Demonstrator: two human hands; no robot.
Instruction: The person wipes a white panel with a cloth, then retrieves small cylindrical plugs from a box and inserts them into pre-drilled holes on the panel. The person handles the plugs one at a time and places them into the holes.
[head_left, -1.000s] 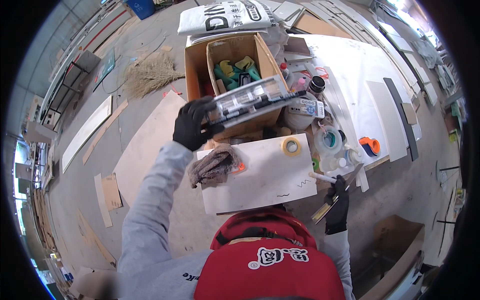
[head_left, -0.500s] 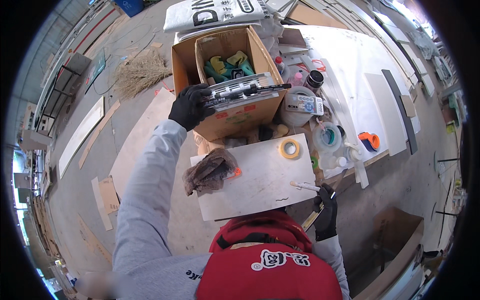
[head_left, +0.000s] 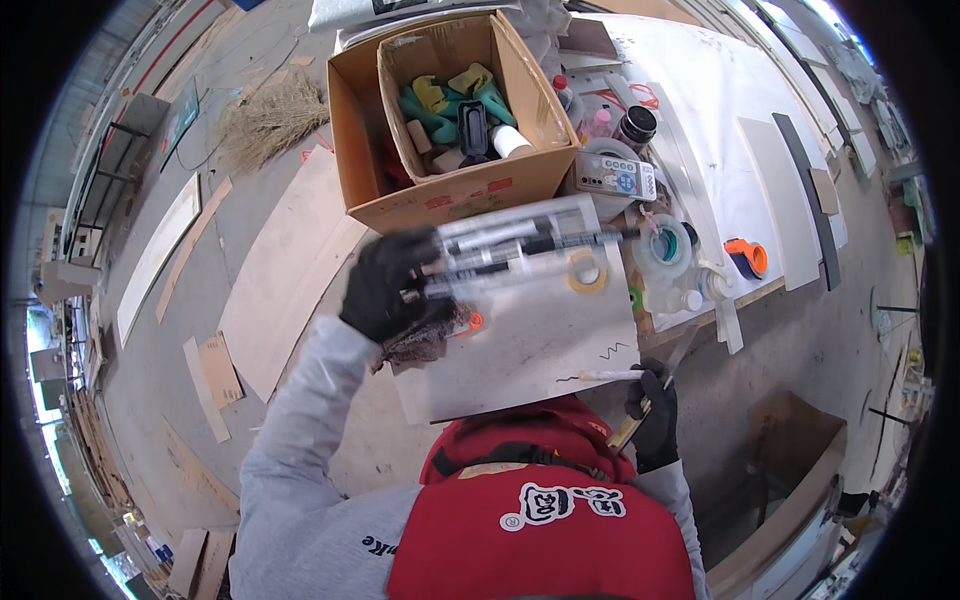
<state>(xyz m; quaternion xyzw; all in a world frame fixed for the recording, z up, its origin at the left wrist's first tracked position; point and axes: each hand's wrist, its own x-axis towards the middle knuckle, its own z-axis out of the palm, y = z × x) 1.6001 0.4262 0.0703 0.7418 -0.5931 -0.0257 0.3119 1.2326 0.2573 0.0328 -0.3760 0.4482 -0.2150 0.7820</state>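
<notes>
My left hand (head_left: 388, 282), in a black glove, is closed on the left end of a flat clear pack of black marker pens (head_left: 500, 248), smeared by motion. The pack hangs above a white board (head_left: 520, 365) and partly covers a yellow tape roll (head_left: 602, 280) on it. A brown rag (head_left: 420, 346) lies under my left hand. At the board's near right corner, my gloved right hand (head_left: 655, 420) holds a slim white pen (head_left: 612, 376) pointing left and a yellowish strip-like tool (head_left: 627, 433). Short wavy black marks show on the board near the pen.
Beyond the board stands a cardboard box (head_left: 460, 205) with gloves and a black tray inside. A remote-like control unit (head_left: 615, 176), several bottles, a clear tape roll (head_left: 660, 246) and an orange tape dispenser (head_left: 745, 257) stand at right. An open carton (head_left: 795, 440) sits lower right.
My left hand has brought the marker pack from in front of the box toward me, over the board. The white pen has shifted nearer me, exposing a wavy mark.
</notes>
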